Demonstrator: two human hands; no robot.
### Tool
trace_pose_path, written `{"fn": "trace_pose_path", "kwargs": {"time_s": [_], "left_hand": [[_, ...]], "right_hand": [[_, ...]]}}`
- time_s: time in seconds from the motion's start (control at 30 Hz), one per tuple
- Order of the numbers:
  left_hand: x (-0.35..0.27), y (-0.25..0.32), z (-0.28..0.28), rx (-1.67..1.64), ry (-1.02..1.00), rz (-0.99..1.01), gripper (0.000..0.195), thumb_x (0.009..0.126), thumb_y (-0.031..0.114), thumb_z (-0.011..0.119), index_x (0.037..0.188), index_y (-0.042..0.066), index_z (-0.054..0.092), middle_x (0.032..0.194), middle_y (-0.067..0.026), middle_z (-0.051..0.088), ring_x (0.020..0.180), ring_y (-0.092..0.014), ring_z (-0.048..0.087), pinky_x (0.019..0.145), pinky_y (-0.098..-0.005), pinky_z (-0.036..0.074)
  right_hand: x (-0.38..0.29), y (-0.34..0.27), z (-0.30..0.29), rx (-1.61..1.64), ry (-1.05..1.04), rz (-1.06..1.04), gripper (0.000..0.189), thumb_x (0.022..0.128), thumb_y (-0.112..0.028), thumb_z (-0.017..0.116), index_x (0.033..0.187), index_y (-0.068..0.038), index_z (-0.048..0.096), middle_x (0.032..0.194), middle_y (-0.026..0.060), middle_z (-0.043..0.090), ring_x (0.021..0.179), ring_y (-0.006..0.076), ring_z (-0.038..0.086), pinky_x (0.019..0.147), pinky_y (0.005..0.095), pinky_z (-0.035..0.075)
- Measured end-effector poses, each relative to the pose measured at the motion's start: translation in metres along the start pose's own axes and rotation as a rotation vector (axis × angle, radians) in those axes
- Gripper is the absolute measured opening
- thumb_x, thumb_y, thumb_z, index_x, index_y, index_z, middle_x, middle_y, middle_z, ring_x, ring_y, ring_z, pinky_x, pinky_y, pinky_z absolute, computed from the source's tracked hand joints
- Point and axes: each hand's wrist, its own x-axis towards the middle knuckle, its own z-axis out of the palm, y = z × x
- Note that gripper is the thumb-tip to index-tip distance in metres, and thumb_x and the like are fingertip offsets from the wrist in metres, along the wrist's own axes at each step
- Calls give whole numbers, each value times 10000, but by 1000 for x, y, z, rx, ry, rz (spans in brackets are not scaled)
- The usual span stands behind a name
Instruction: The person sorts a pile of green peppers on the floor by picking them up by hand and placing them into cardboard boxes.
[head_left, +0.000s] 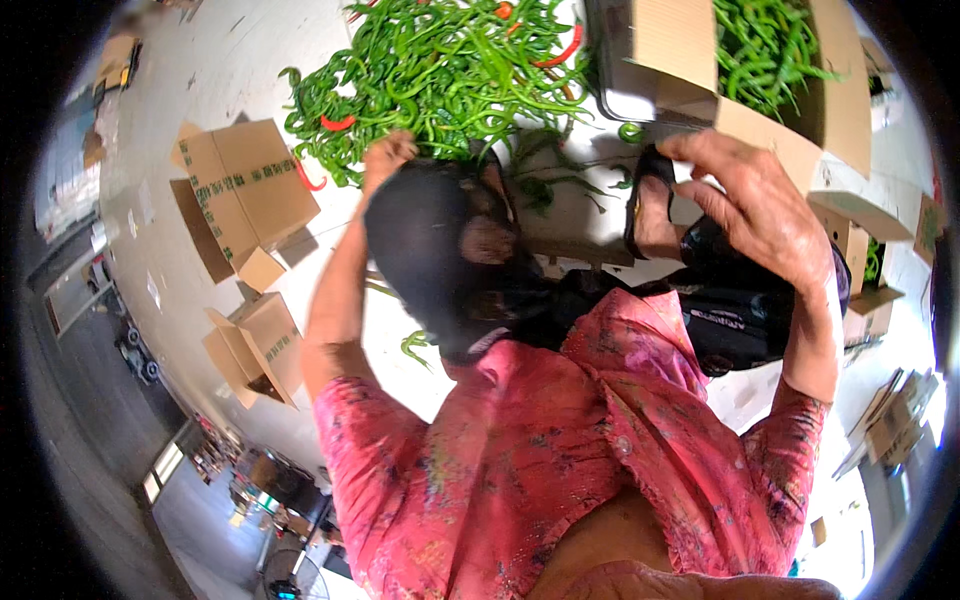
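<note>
A large heap of green chili peppers (450, 82), with a few red ones (562, 49) among them, lies on the pale floor. My left hand (390, 154) is at the heap's near left edge, fingers bent; whether it grips a pepper cannot be told. On the other side, my right hand (750, 195) hangs above my sandalled foot (656, 210), thumb and fingers apart, with nothing seen between them. A curled green pepper (631, 133) lies just beyond its fingertips. Some loose peppers (536, 191) are scattered between my feet.
An open cardboard box (844, 90) holding green peppers stands at the upper right, beside a dark-rimmed tray (626, 109). Two open cardboard boxes (259, 176) (266, 349) are on the floor at left. Another box (862, 315) with peppers stands at the right. A fan (292, 574) is lower left.
</note>
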Motion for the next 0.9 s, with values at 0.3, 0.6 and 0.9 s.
{"fn": "trace_pose_path", "kwargs": {"time_s": [0.3, 0.6, 0.9], "left_hand": [[-124, -111, 59, 109, 348, -224, 127, 843, -5, 514, 895, -8, 630, 784, -154, 625, 699, -224, 600, 676, -308, 484], [-26, -23, 76, 682, 417, 228, 258, 745, 61, 573, 984, 93, 667, 909, -137, 586, 937, -343, 539, 758, -462, 423], [11, -9, 71, 739, 205, 435, 208, 791, 160, 573, 992, 139, 622, 918, -101, 570, 901, -311, 540, 760, -461, 412]], "right_hand": [[37, -9, 35, -69, -291, 178, 355, 877, -79, 553, 1225, -8, 536, 1068, 228, 606, 956, 426, 577, 817, 452, 472], [65, -9, 56, -98, -293, 226, 333, 869, -39, 595, 1201, -34, 565, 1101, 230, 614, 946, 423, 603, 793, 467, 479], [73, -15, 59, -154, -331, 281, 408, 843, 19, 603, 1242, -40, 547, 1068, 212, 620, 914, 393, 614, 807, 447, 488]]}}
